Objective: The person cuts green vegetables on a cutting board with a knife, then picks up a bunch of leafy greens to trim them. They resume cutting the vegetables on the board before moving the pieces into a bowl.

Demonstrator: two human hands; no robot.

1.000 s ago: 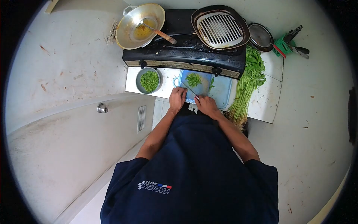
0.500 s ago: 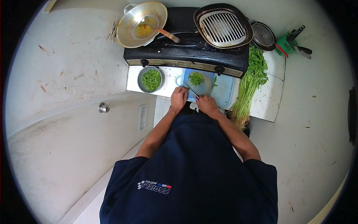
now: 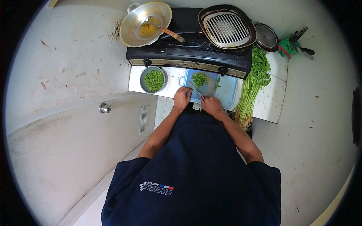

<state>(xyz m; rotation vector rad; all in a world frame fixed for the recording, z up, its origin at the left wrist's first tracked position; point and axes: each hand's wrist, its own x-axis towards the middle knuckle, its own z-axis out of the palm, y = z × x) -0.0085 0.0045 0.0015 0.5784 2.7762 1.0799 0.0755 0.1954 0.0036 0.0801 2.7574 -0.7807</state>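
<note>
Taking my clock from the middle of the board, with twelve toward the stove, I have the right hand (image 3: 212, 106) nearest me at six, closed round the handle of the knife (image 3: 197, 90), whose blade slants over the board toward eleven. The left hand (image 3: 182, 98) sits at half past eight by the near edge, fingers curled in; something small may be under the fingertips, but from this distance I cannot tell whether they pinch anything. The blue board (image 3: 229, 90) carries a heap of chopped greens (image 3: 199, 78) between ten and eleven, just beyond the knife tip, and a loose leaf (image 3: 217, 83) right of centre. I judge the step in hand as fine cutting, and any further stroke calls for a steady board and left fingertips tucked clear of the edge. At nine, off the board, stands the grey bowl (image 3: 141, 80), well filled with cut greens; at three lies the uncut bunch (image 3: 257, 71), roots toward me. Beyond is the black stove (image 3: 184, 55), bearing the wok (image 3: 129, 31) at half past ten, with the spatula (image 3: 173, 34) resting in it, and the grill pan (image 3: 227, 29) just past twelve. Farther right, the green basket (image 3: 286, 46) holds knives at two.
</note>
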